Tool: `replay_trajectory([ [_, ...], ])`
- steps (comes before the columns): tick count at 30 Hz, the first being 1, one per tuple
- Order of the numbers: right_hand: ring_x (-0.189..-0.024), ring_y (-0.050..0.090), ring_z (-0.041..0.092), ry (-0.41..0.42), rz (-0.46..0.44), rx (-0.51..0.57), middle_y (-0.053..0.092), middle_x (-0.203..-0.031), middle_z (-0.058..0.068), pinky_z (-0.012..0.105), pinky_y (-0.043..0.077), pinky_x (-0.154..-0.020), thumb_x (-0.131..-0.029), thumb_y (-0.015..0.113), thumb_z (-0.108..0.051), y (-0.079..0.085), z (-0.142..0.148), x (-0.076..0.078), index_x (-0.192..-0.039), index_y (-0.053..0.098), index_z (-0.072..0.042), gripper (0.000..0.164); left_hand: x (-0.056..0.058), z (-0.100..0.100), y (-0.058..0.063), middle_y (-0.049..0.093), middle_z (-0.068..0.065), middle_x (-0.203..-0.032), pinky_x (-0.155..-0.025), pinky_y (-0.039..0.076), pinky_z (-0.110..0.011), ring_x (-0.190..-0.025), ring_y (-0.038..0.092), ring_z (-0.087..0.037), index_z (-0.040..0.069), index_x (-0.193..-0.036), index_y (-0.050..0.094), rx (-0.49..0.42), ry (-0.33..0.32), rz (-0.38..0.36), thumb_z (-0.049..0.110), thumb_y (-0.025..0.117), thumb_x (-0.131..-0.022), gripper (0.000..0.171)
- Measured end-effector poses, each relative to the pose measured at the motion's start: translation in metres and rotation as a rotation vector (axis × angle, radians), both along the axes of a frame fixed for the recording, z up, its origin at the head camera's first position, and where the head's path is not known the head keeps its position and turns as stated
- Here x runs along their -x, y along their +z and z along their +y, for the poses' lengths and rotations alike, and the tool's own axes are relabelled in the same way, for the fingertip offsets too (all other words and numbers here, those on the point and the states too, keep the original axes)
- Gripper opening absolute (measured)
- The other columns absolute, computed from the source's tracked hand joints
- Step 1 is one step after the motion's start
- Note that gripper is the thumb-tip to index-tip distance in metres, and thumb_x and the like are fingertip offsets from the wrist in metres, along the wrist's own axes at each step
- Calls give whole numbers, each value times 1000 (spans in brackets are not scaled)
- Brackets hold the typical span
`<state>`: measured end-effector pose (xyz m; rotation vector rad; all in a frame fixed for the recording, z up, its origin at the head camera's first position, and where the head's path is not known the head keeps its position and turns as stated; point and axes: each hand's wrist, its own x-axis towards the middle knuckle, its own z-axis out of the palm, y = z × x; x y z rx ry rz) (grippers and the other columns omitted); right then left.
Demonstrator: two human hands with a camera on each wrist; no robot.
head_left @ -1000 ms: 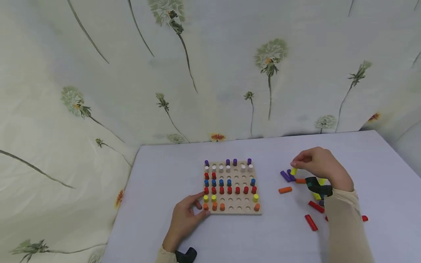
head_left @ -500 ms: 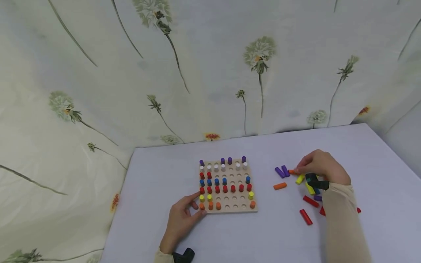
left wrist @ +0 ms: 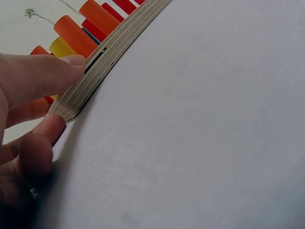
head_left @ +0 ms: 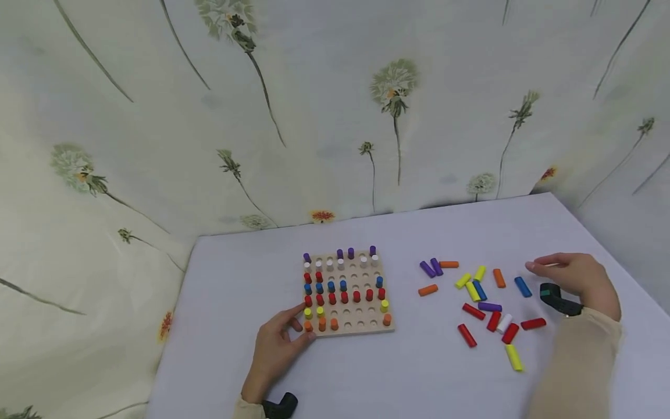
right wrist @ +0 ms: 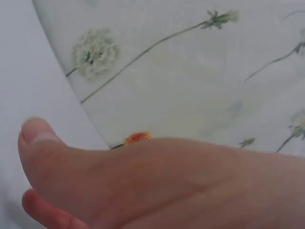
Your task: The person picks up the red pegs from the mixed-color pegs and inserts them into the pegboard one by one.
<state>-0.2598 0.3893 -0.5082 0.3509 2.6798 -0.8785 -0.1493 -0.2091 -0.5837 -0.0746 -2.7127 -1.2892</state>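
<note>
- While L hand (head_left: 275, 348) pinches pegboard (head_left: 353, 318) at near-left corner (head view), prob. to steady it, R hand (head_left: 580, 278) hangs w/ fingers relaxed near blue peg (head_left: 522, 287). 18 loose pegs (head_left: 467, 336) R of pegboard: 5 red, 4 yellow, 3 orange, 3 purple, 2 blue, 1 white.
- L wrist: corner in grip.
- R wrist: no peg seen held.

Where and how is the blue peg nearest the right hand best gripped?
Probably mid-length on the blue peg, pinched across its long sides from above: the slim cylinder lies on its side, with gaps toward the orange peg and the right hand.
</note>
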Motion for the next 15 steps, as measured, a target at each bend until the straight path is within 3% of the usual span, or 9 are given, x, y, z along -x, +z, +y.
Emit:
replay_trajectory([
  [4, -123, 39, 60, 107, -24, 24, 45, -141, 42, 57, 54, -84, -94, 63, -72, -9, -7, 11, -144, 52, 8, 95, -2, -3, 1, 67, 8, -88, -49, 34, -20, -52, 42, -3, 24, -136, 73, -8, 25, -10, 28, 94, -81, 59],
  [8, -119, 45, 54, 117, 11, 12, 49, -138, 38, 54, 56, -82, -93, 69, -67, 2, -24, 18, -140, 55, 7, 89, -2, -2, 1, 68, 7, -89, -48, 35, -20, -51, 42, -3, 25, -136, 73, -36, 29, -28, 30, 93, -81, 59],
  [15, -110, 56, 46, 136, 174, -17, 66, -124, 31, 46, 56, -75, -98, 69, -57, 30, -50, -10, -130, 65, 2, 67, -2, 2, 0, 67, 7, -89, -48, 34, -20, -51, 42, -4, 26, -137, 72, -30, 18, -42, 30, 93, -81, 60],
])
